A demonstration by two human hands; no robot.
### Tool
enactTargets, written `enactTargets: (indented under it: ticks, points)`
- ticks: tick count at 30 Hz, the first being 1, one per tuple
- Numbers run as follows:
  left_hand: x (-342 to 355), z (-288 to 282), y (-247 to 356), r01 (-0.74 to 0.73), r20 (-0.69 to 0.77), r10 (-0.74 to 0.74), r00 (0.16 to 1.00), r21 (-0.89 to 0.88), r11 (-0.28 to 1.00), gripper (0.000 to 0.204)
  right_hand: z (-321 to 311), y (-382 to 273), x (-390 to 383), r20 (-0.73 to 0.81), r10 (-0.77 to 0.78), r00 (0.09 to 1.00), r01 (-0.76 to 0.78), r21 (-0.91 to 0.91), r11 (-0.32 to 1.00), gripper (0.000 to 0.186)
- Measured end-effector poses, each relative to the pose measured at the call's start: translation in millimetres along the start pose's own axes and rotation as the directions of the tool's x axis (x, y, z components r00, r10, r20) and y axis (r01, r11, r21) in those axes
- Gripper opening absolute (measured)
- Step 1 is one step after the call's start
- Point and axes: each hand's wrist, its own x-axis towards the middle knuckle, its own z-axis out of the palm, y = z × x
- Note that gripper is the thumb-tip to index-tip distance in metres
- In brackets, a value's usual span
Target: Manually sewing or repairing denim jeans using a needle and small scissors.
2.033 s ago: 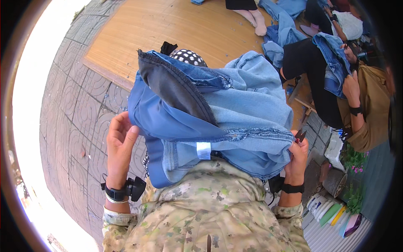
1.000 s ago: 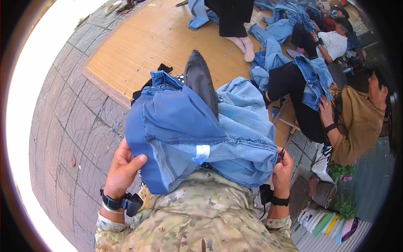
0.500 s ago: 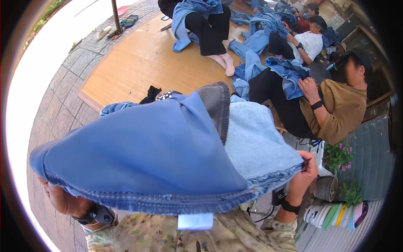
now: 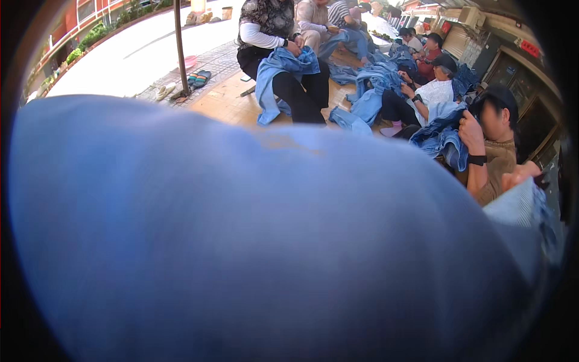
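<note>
The lower and middle view is filled by a blue garment (image 4: 271, 241), which is held up so close that its smooth cloth is blurred and the person's own lap is covered. At its right end a strip of paler denim (image 4: 512, 204) is shown, with a rough, blurred seam along the rim.

Beyond it, a person in a brown top (image 4: 502, 160) is seen at the right, with a denim piece (image 4: 443, 136) held in raised fingers. A person in a dark patterned top (image 4: 259, 12) is seated farther off, and light blue denim (image 4: 278, 75) is draped over the lap. Between these two, a denim heap (image 4: 379, 78) is spread, and a person in a white top (image 4: 437, 92) is seated beside it. A tan mat (image 4: 229, 101) is laid under the group, and a dark pole (image 4: 180, 48) is stood near its edge.

The edge of the pale strip is grasped by the curled fingers of the right hand (image 4: 522, 174); the left hand is hidden, so its state cannot be told.

A pair of striped sandals (image 4: 199, 78) is left on the paving near the pole. On the wall at upper right a red sign (image 4: 529, 48) is mounted, its pale characters too small to be read. A pink basin (image 4: 190, 62) is set just beside the pole and a tan bucket (image 4: 227, 12) farther back; their contents cannot be made out. Next to the right fingers a small dark object (image 4: 544, 181) is glimpsed, too blurred to be identified.
</note>
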Motion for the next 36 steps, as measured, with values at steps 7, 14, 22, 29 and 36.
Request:
enactTargets:
  ticks: [7, 14, 22, 29, 36]
  points:
    - [13, -73, -168, 0.591, -0.130, -0.585, 0.801, 0.332, 0.735, 0.051, 95, 163, -42, 0.326, 0.438, 0.838, -0.115, -0.679, 0.725, 0.027]
    - [-72, -121, -209, 0.799, -0.268, -0.781, 0.564, 0.414, 0.435, 0.052, 158, 183, -124, 0.317, 0.514, 0.797, -0.326, -0.492, 0.807, 0.021]
    - [-94, -112, -194, 0.873, -0.215, -0.847, 0.486, 0.167, 0.459, 0.048, 222, 155, -147, 0.560, 0.385, 0.733, -0.113, -0.458, 0.882, 0.021]
    - [-96, -112, -200, 0.900, -0.173, -0.900, 0.401, -0.107, 0.422, 0.046, 228, 180, -167, 0.564, 0.450, 0.692, -0.182, -0.467, 0.865, 0.022]
    - [-93, -114, -208, 0.884, -0.106, -0.898, 0.428, -0.159, 0.440, 0.040, 230, 178, -161, 0.548, 0.499, 0.671, -0.227, -0.488, 0.843, 0.019]
